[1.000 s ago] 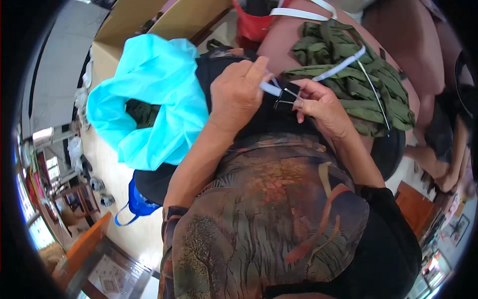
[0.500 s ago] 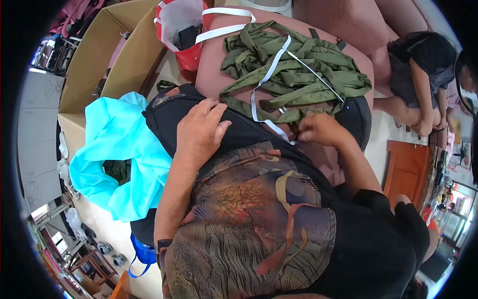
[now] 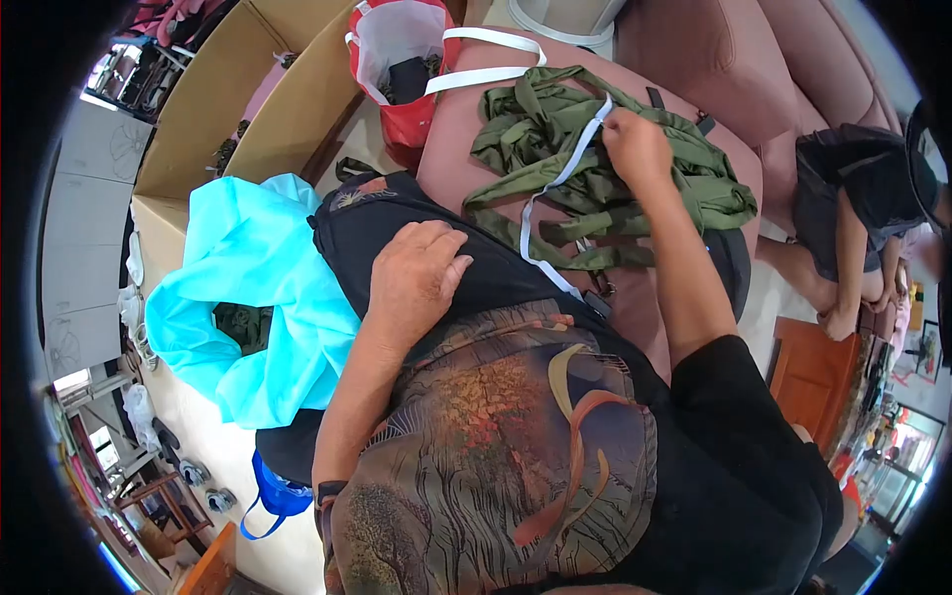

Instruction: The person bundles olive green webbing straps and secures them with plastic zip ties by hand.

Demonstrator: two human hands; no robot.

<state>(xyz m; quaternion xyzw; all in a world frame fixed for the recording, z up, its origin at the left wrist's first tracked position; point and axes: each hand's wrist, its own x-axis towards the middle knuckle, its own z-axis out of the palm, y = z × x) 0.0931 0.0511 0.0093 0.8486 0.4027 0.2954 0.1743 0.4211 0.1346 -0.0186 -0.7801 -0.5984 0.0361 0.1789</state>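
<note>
Elastic band [image 3: 543, 193], white, runs across green strap pile [image 3: 694, 188] and trails off pile's near edge toward my lap. Right hand [image 3: 638, 149] on top of pile, fingers pinched shut on band's far end. Left hand [image 3: 416, 283] just below-left of pile, open, lying flat on black cloth [image 3: 496, 268]. Red bag [image 3: 412, 124] left of pile, blue plastic bag [image 3: 258, 288] way further left.

Matt green cloth straps [image 3: 694, 188] — smooth white band [image 3: 548, 176].
</note>
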